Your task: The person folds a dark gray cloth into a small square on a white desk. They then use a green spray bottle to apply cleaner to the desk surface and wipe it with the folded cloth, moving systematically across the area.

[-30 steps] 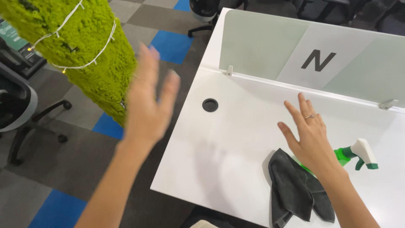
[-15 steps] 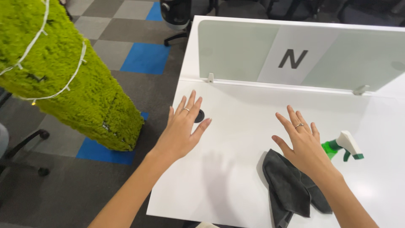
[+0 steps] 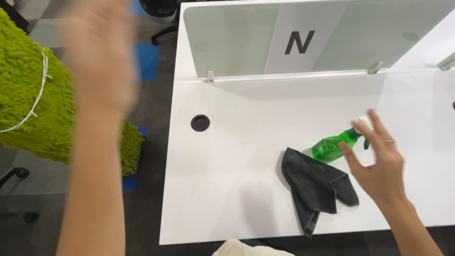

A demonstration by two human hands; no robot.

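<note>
My left hand [image 3: 102, 52] is raised high at the left of the head view, blurred, fingers spread, holding nothing, well off the white desk [image 3: 227, 189]. My right hand [image 3: 379, 163] hovers open over the desk, fingers apart, a ring on one finger. It is just right of a green spray bottle [image 3: 334, 144] that lies on its side, and partly covers the bottle's white nozzle. A dark grey cloth [image 3: 315, 185] lies crumpled on the desk right below the bottle, to the left of my right hand.
A frosted divider panel [image 3: 232, 38] with a white letter card stands along the desk's far edge. A round black cable hole [image 3: 200, 123] is in the desk's left part. A moss-covered green column [image 3: 33, 109] with white cord stands left of the desk. A chair base [image 3: 163, 12] is beyond.
My left hand has lifted off the desk near the cable hole and swung up to the left. My right hand has shifted right of the cloth, closer to the spray bottle.
</note>
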